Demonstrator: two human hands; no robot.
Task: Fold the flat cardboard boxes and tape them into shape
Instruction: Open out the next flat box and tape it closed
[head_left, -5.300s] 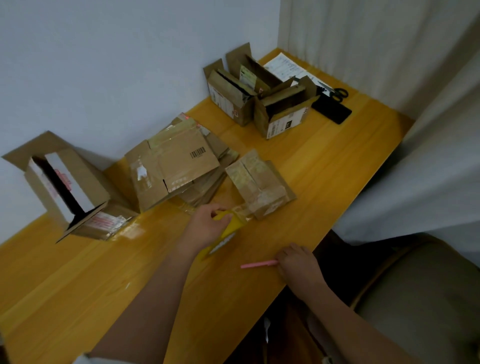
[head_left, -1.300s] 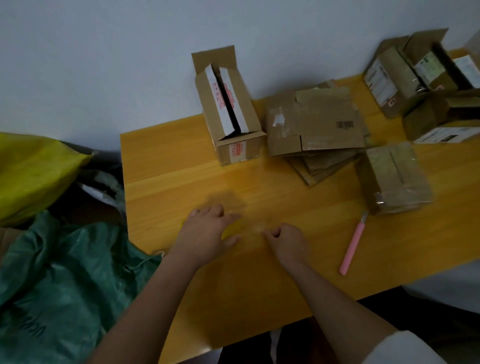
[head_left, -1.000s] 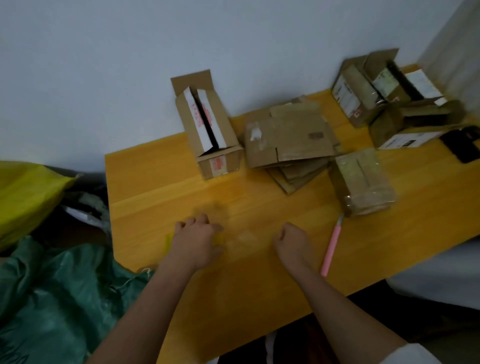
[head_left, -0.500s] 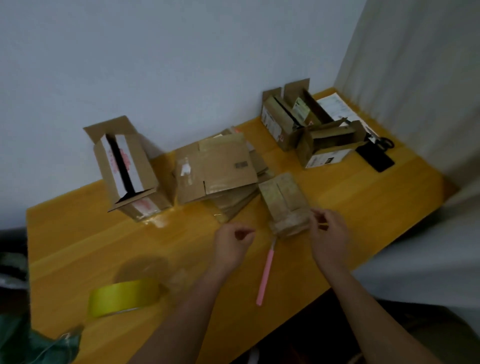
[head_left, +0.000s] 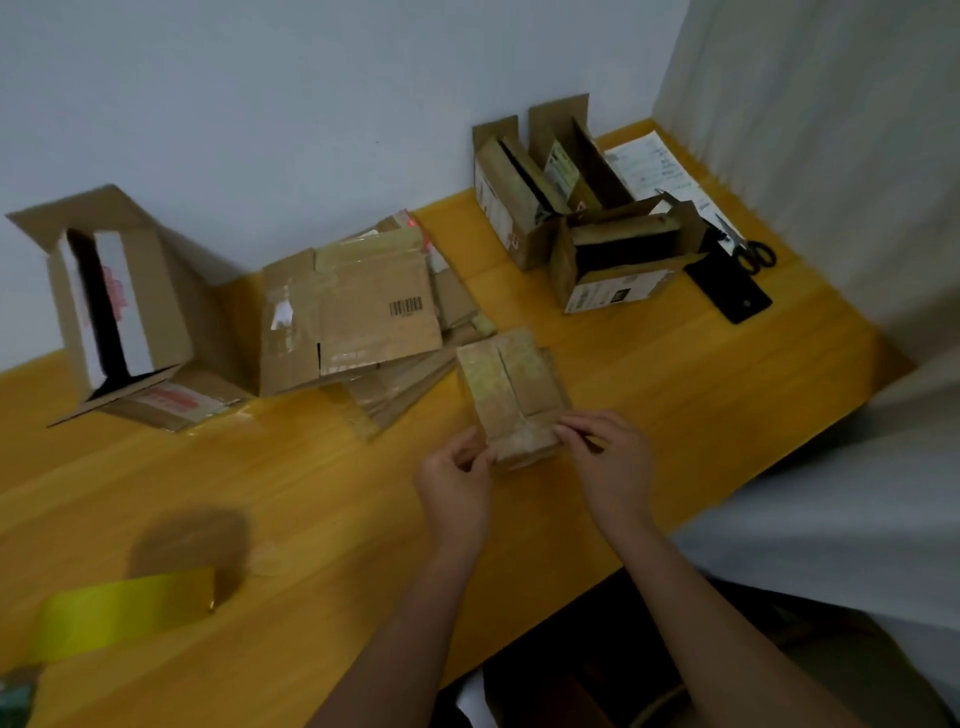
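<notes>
I have the small box (head_left: 511, 395) standing on the table (head_left: 675, 374) straight ahead of me, and both hands are at its near end — my left hand (head_left: 454, 486) at the near-left corner, my right hand (head_left: 608, 462) at the near-right corner, so the box sits between them and neither arm is the nearer one. Its long axis runs away from me toward the wall, with the seam between the two top flaps running the same way, down the middle. The fingers of each hand are curled in and pinching at the box's near edge; whether they hold bare cardboard or a strip of clear tape there I cannot tell. I judge the next move is to press or smooth along that near end, working from the corners inward. The yellow tape roll (head_left: 124, 613) lies well apart at the near-left edge of the table, closer to my left arm if I need it. As for containers — the open box (head_left: 122, 312) at the far left lies tipped with its flaps spread, and its dark inside shows nothing I can make out; the two open boxes (head_left: 582, 223) at the far right stand touching each other, with only cardboard and labels visible in them. Between these, the flat cardboard pile (head_left: 358, 312) waits just beyond the small box, nearly touching its far-left side. Scissors (head_left: 753, 254) lie at the far right.
</notes>
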